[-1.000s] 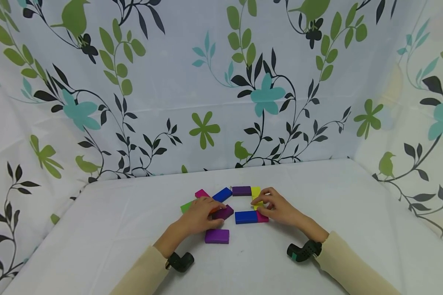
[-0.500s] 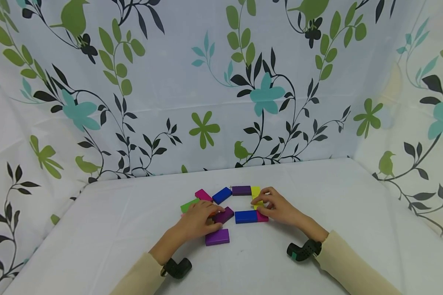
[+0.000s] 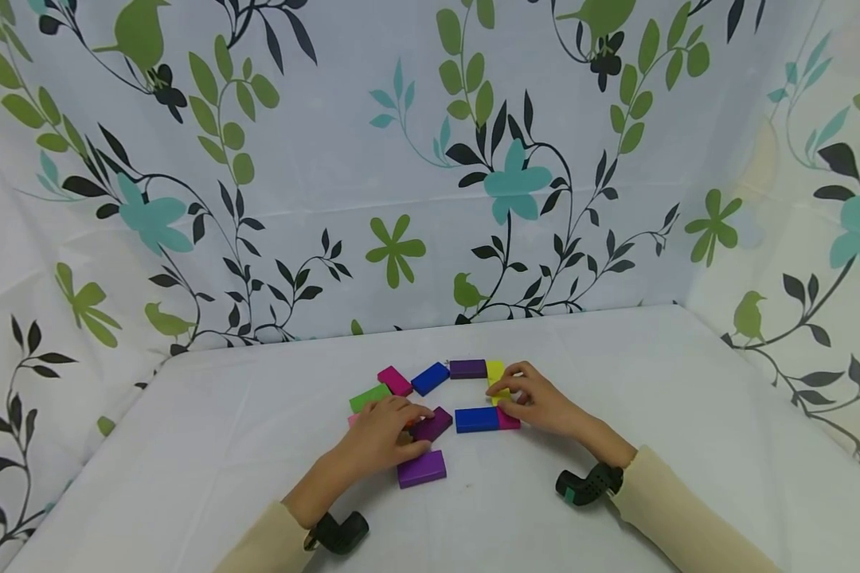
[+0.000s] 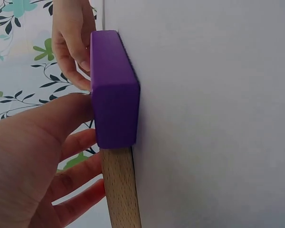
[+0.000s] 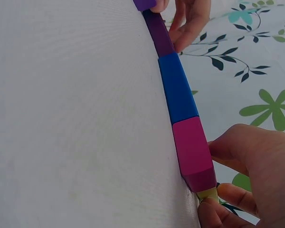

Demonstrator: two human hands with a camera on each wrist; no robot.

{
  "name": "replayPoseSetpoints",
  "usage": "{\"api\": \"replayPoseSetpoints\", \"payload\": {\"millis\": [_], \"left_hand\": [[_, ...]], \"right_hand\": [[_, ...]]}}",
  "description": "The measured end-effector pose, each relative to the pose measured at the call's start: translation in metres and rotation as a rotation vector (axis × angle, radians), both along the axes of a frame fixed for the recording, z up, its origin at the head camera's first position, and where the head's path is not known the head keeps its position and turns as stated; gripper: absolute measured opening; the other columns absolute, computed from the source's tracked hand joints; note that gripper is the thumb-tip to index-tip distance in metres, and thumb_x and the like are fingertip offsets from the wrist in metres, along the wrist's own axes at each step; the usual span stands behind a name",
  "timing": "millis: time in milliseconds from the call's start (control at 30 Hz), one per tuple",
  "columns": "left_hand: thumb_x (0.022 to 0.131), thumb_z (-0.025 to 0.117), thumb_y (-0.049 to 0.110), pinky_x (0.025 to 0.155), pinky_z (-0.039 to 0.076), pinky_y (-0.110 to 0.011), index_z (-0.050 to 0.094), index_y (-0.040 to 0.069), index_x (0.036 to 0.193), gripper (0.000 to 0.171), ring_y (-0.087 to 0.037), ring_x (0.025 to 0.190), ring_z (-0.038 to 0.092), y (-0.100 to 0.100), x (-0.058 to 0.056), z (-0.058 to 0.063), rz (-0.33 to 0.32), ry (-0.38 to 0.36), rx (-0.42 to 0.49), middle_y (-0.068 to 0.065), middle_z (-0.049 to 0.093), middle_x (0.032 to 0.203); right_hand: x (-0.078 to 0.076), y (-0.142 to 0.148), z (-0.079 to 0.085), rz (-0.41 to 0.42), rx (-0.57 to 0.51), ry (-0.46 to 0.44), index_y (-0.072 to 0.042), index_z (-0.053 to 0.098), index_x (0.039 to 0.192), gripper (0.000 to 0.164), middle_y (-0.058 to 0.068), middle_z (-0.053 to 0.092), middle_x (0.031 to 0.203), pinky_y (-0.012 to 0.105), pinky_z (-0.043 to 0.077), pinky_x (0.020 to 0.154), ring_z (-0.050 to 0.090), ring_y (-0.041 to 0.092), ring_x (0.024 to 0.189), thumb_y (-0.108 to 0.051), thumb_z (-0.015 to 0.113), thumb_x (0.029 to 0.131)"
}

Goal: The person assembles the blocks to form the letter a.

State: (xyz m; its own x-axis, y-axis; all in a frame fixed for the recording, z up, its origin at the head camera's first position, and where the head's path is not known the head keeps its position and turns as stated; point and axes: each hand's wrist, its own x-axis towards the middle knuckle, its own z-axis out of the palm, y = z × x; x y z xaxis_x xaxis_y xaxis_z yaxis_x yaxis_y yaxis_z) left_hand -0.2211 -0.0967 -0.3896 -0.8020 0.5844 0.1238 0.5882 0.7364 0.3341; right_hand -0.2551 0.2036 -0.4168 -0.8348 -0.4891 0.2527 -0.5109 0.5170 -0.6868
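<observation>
Near the middle of the table, my left hand [image 3: 380, 438] rests over the blocks with its fingers spread. Its fingertips reach the dark purple block [image 3: 432, 425], and its thumb touches the bright purple block [image 3: 421, 470], which lies angled at the front. A plain wooden block [image 4: 118, 190] shows beside the bright purple one in the left wrist view. My right hand [image 3: 545, 402] curls at the right end of the arrangement, fingertips on the yellow block [image 3: 496, 369]. Its thumb touches the pink block [image 5: 194, 145], which adjoins a blue block [image 5: 178, 90].
Behind the hands, a dark purple block [image 3: 468, 369], another blue block [image 3: 430, 379], a magenta block [image 3: 395, 380] and a green block [image 3: 369, 397] form a rough loop. All lie on a white-covered table [image 3: 545, 525]. A patterned curtain [image 3: 330, 183] hangs along the back.
The left hand has shifted slightly toward the front, uncovering more of the magenta and green blocks. The bright purple block has slid forward and turned a little. The right hand has stayed in place.
</observation>
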Motion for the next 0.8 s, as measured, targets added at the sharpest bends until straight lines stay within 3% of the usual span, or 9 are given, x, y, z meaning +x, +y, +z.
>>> {"api": "replayPoseSetpoints", "payload": {"millis": [267,533,800], "left_hand": [[0.089,0.071,0.035,0.100,0.035,-0.063,0.065,0.015,0.121,0.038,-0.032,0.119,0.051,-0.0008,0.0051,-0.0027,-0.014,0.008,0.027,-0.009,0.064,0.116],[0.089,0.071,0.038,0.101,0.035,-0.063,0.066,0.016,0.122,0.040,-0.033,0.122,0.050,-0.0011,0.0040,-0.0061,-0.002,0.014,0.040,-0.008,0.064,0.120],[0.089,0.071,0.037,0.103,0.033,-0.063,0.066,0.015,0.121,0.040,-0.036,0.123,0.050,0.0005,0.0064,-0.0056,-0.003,0.037,0.035,-0.006,0.065,0.111]], "right_hand": [[0.0002,-0.0006,-0.0005,-0.001,0.007,-0.003,-0.007,0.070,0.112,0.020,0.017,0.045,0.121,0.026,0.049,0.078,0.054,0.020,0.092,-0.011,0.062,0.094],[0.0019,-0.0023,0.0017,-0.018,0.020,-0.004,-0.007,0.070,0.112,0.021,0.017,0.045,0.123,0.026,0.049,0.078,0.054,0.020,0.092,-0.010,0.062,0.093],[0.0029,-0.0025,0.0025,-0.005,0.005,0.015,-0.005,0.070,0.112,0.021,0.019,0.046,0.122,0.026,0.050,0.078,0.054,0.022,0.094,-0.008,0.061,0.093]]}}
